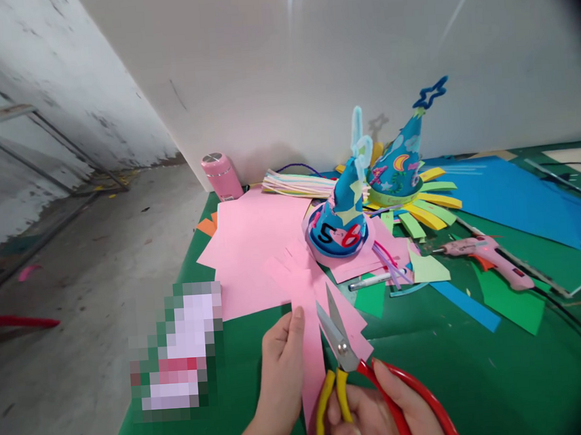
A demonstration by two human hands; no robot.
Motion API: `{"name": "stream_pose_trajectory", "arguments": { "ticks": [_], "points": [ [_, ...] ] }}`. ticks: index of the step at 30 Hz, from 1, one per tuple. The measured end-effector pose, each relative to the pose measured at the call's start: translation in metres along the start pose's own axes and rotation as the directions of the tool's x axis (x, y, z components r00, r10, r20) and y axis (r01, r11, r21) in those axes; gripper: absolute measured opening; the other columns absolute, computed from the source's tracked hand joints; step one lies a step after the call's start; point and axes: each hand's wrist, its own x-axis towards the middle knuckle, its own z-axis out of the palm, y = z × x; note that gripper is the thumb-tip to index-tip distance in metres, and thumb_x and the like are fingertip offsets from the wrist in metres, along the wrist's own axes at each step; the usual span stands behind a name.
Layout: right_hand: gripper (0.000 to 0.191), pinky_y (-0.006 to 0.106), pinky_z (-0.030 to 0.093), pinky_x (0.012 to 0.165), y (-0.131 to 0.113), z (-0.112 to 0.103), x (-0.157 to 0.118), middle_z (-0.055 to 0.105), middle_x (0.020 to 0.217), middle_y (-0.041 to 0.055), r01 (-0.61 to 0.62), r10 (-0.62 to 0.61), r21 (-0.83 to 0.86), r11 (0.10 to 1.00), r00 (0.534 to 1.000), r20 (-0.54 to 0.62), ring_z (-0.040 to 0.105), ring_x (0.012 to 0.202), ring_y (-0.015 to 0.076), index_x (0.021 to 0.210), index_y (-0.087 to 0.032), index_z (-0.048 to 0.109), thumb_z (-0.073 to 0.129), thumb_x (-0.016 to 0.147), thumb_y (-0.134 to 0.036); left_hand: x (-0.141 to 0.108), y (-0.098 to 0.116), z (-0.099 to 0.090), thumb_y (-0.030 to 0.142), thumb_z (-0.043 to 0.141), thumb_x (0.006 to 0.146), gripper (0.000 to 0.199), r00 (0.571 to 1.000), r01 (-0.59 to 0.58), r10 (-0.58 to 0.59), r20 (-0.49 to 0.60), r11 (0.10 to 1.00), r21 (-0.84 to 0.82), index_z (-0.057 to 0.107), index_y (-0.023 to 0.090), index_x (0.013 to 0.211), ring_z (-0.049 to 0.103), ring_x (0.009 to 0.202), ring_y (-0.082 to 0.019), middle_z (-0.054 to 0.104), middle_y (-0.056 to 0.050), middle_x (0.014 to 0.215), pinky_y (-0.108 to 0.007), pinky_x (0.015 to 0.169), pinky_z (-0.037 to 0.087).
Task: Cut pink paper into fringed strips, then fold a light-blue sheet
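My left hand (283,352) pinches a long pink paper strip (312,360) between thumb and fingers, and the strip's far end lies over other pink paper. My right hand (381,409) is closed around scissors (342,349) with red and yellow handles. The scissor blades are parted a little and point away from me, just right of the strip. Beyond the hands, a blue cone hat (342,217) with the numbers 5 and 6 stands on pink paper. Large pink sheets (257,246) lie to its left.
A second blue cone hat (398,165) with a star stands behind. A pink glue gun (494,257), a pen (376,280) and blue sheets (510,191) lie right. A pink bottle (222,177) stands at the back left. A blurred-out item (184,342) lies at the left table edge.
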Motion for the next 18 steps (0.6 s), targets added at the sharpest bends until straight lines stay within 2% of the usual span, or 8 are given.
{"name": "stream_pose_trajectory", "arguments": {
  "ticks": [6,9,12,15,18],
  "points": [
    [0.066,0.019,0.016,0.05,-0.003,0.005,0.002,0.039,0.063,-0.0007,0.01,-0.011,0.032,0.999,1.0,0.017,0.031,0.051,0.0075,0.083,-0.009,0.051,0.044,0.063,-0.071,-0.003,0.002,0.003,0.043,0.052,0.074,0.035,0.999,-0.003,0.004,0.035,1.0,-0.013,0.04,0.017,0.053,0.03,0.05,-0.008,0.035,0.006,0.052,-0.02,0.047,0.027],
    [0.067,0.019,0.016,0.05,-0.003,0.005,0.002,0.04,0.063,-0.0005,0.026,-0.026,0.032,0.999,1.0,0.016,0.033,0.052,0.0077,0.083,-0.008,0.052,0.044,0.062,-0.071,-0.004,0.0,0.001,0.041,0.053,0.075,0.035,0.998,0.037,-0.035,0.047,0.999,-0.038,0.041,0.016,0.053,0.03,0.049,-0.008,0.038,0.006,0.052,-0.019,0.046,0.027],
    [0.066,0.019,0.016,0.051,0.0,0.001,0.003,0.041,0.062,-0.0006,0.037,-0.038,0.049,0.998,0.999,0.02,0.033,0.051,0.0074,0.082,-0.008,0.052,0.045,0.063,-0.07,-0.005,-0.001,-0.001,0.036,0.052,0.077,0.028,0.985,0.126,-0.105,0.138,0.981,-0.148,0.047,0.016,0.057,0.036,0.048,-0.007,0.044,0.005,0.052,-0.019,0.047,0.03],
    [0.062,0.019,0.018,0.05,0.004,-0.005,0.005,0.041,0.06,-0.0014,0.039,-0.042,0.049,0.998,0.998,0.045,0.033,0.05,0.0076,0.082,-0.009,0.054,0.046,0.064,-0.068,-0.002,0.002,-0.001,0.02,0.052,0.073,0.005,0.956,0.208,-0.125,0.264,0.925,-0.317,0.056,0.017,0.071,0.045,0.049,-0.009,0.055,0.004,0.059,-0.02,0.052,0.036],
    [0.064,0.021,0.023,0.053,0.009,-0.006,0.007,0.042,0.057,-0.0004,0.104,-0.104,0.023,0.994,0.994,0.019,0.04,0.054,0.0109,0.081,-0.008,0.056,0.039,0.068,-0.068,0.003,0.009,0.001,0.007,0.053,0.062,0.019,0.945,0.276,-0.164,0.283,0.865,-0.42,0.059,0.016,0.077,0.05,0.052,-0.01,0.059,0.002,0.063,-0.021,0.055,0.039]
  ]
}}
